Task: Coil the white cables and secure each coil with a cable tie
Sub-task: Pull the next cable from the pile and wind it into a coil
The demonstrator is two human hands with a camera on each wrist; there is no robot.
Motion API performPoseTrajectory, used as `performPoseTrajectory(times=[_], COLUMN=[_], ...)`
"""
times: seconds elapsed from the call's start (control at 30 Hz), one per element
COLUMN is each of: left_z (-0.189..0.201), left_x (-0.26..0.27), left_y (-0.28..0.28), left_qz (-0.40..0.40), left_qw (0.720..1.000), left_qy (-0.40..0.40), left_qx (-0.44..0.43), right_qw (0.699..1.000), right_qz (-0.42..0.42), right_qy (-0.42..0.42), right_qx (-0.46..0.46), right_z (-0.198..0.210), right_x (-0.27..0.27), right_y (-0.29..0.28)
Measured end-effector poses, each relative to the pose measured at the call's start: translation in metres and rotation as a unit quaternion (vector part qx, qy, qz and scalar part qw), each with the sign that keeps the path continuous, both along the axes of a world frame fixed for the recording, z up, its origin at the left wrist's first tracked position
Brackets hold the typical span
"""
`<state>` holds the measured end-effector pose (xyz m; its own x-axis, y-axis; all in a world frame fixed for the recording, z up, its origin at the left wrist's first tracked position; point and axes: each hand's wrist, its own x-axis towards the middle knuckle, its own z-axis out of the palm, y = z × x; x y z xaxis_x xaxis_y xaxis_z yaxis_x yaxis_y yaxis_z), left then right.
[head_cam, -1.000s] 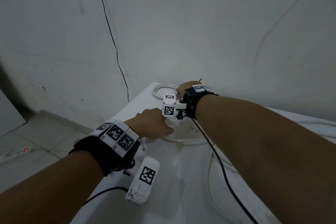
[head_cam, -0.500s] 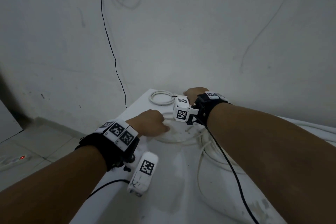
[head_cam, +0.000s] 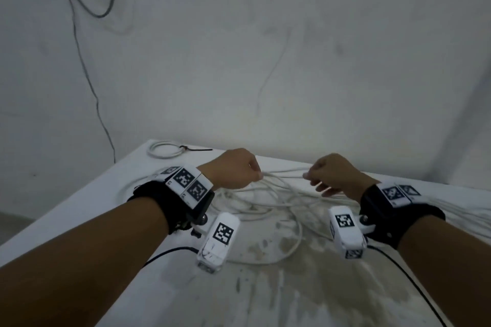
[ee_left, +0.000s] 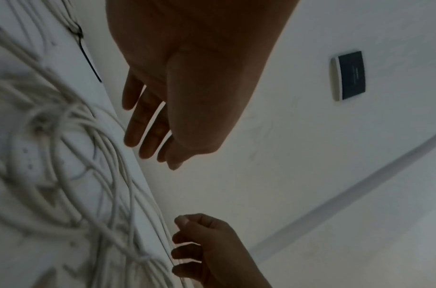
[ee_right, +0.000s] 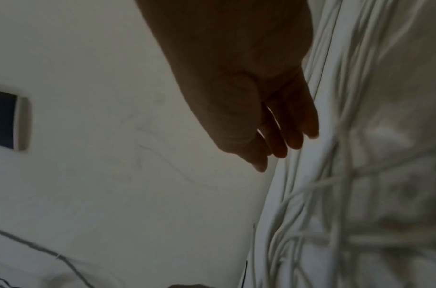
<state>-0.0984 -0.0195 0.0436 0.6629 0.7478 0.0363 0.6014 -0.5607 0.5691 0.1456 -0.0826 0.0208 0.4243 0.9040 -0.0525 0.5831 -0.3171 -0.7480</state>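
At 12 o'clock from the loose, empty left hand [head_cam: 233, 170] and right hand [head_cam: 334, 175], the white cables [head_cam: 281, 175] run 9 to 3.

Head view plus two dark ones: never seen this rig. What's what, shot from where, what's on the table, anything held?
No robot: a person's bare hands, a camera strapped to each wrist. The wide picture comes from a head-worn camera; the dark ones look along each hand from the left wrist camera and right wrist camera. On the white table lies a tangle of loose white cables, plus one finished coil at the far corner, closed with a black cable tie. The left hand and right hand hover over the tangle; the wrist views show loose fingers, nothing plainly gripped.
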Motion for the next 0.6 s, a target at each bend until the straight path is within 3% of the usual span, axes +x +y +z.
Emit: performPoseTrajectory(times=[0.13, 0.33, 0.6], left_z=[-0.014, -0.033, -0.044], left_x=[0.04, 0.075, 0.095], left_y=[-0.03, -0.045, -0.034], left_qz=[-0.042, -0.034, -0.011], left_qw=[0.999, 0.996, 0.992], left_qy=[0.005, 0.078, 0.122], left_qx=[-0.034, 0.038, 0.006], right_qw=[0.992, 0.964, 0.939], right_qz=[-0.036, 0.007, 0.069], right_qy=[-0.121, -0.26, -0.328], right_qx=[-0.03, -0.059, -0.079], right_z=[-0.018, -0.046, -0.044], right_x=[0.042, 0.067, 0.082], right_y=[-0.046, -0.058, -0.038])
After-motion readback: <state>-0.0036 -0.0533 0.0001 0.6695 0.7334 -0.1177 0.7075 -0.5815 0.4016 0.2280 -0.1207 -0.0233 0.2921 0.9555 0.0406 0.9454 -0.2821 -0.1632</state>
